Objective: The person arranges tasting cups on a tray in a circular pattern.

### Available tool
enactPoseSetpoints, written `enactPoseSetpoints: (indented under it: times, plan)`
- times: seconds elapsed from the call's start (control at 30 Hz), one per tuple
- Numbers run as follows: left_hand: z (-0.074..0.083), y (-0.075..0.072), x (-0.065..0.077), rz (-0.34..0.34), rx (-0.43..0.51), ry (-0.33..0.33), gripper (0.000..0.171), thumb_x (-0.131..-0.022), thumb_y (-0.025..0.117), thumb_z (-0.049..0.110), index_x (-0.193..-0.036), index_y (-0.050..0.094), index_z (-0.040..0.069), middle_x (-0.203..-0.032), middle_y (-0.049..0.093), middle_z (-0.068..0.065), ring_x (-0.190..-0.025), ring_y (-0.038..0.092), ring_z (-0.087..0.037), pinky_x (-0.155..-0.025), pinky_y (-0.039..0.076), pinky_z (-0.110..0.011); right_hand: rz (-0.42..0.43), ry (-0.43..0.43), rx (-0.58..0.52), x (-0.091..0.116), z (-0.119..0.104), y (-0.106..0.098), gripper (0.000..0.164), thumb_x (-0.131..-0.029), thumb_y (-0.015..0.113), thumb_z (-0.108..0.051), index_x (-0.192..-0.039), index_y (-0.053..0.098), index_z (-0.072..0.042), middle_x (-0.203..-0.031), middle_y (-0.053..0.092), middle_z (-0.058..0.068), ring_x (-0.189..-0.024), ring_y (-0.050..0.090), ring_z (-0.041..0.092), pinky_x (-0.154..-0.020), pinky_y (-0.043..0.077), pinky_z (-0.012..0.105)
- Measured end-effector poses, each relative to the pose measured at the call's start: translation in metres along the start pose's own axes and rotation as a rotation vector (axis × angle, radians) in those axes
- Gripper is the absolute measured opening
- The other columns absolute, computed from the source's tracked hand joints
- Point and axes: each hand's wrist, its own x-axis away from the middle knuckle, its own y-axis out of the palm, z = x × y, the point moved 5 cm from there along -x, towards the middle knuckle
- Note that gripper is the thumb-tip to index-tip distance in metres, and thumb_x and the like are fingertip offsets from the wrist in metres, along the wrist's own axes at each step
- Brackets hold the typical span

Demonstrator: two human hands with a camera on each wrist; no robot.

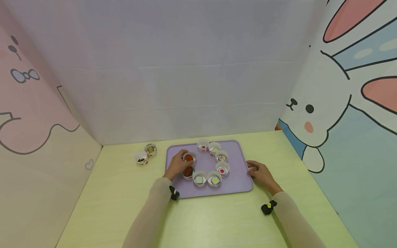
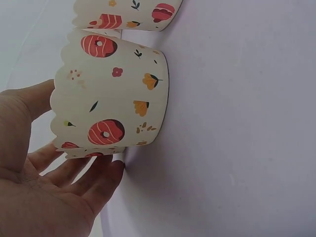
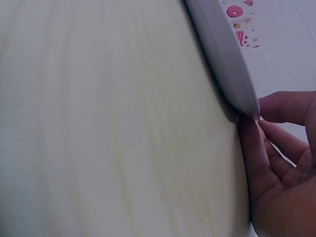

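Observation:
My left hand [image 1: 177, 166] is at the left part of the lilac tray [image 1: 235, 182]. It grips a white paper baking cup [image 2: 111, 94] printed with doughnuts and flowers, thumb on one side and fingers on the other. Something orange-red lies inside that cup, and just nearer stands another baking cup [image 1: 187, 173] with similar red contents. On the tray's right edge, my right hand [image 1: 261, 174] pinches the rim, with fingertips above and below it in the right wrist view. Several more cups, including one with a pale green square [image 1: 200, 179], complete a ring on the tray.
Two further baking cups stand close together on the pale wooden table [image 1: 118, 193], left of the tray: one with dark contents [image 1: 141, 158], one with a yellowish piece [image 1: 151, 150]. A white backdrop [image 1: 198, 86] rises behind the table, with cartoon-printed panels at both sides.

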Motion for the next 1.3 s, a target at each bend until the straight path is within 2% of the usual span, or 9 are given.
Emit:
enactPoseSetpoints:
  times: [0.23,0.67,1.1,1.3]
  plan:
    - [-0.004,0.000,0.001,0.001,0.007,-0.016,0.059,-0.083,0.077,0.032,-0.133,0.054,0.011,-0.138,0.057,-0.015,-0.118,0.057,-0.034,-0.095,0.049,-0.050,-0.001,-0.002,-0.005,0.001,0.000,0.001,0.052,-0.088,0.065,-0.003,-0.139,0.052,-0.001,-0.127,0.059,0.023,-0.091,0.059,0.013,-0.070,0.050,0.024]
    - [-0.005,-0.004,0.012,0.018,0.029,-0.045,0.061,-0.084,0.076,0.030,-0.134,0.051,0.006,-0.143,0.052,-0.019,-0.131,0.050,-0.036,-0.106,0.043,-0.053,0.013,-0.017,0.004,0.001,0.001,0.001,0.053,-0.087,0.064,-0.005,-0.138,0.053,0.000,-0.124,0.061,0.021,-0.090,0.059,0.014,-0.069,0.050,0.024]
    - [-0.001,-0.010,0.025,0.079,0.018,-0.085,0.058,-0.085,0.074,0.029,-0.130,0.048,0.004,-0.136,0.055,-0.022,-0.121,0.056,-0.034,-0.100,0.047,-0.050,-0.005,-0.001,-0.026,-0.002,0.002,0.001,0.053,-0.088,0.064,0.000,-0.139,0.051,0.001,-0.127,0.060,0.023,-0.090,0.059,0.011,-0.070,0.050,0.023]
    - [-0.003,-0.010,0.028,0.087,0.012,-0.099,0.058,-0.085,0.074,0.028,-0.131,0.048,0.004,-0.134,0.056,-0.021,-0.117,0.058,-0.033,-0.098,0.049,-0.048,-0.001,-0.015,-0.001,-0.001,0.001,0.000,0.052,-0.087,0.063,-0.003,-0.138,0.053,0.000,-0.127,0.060,0.022,-0.093,0.059,0.015,-0.071,0.049,0.023]
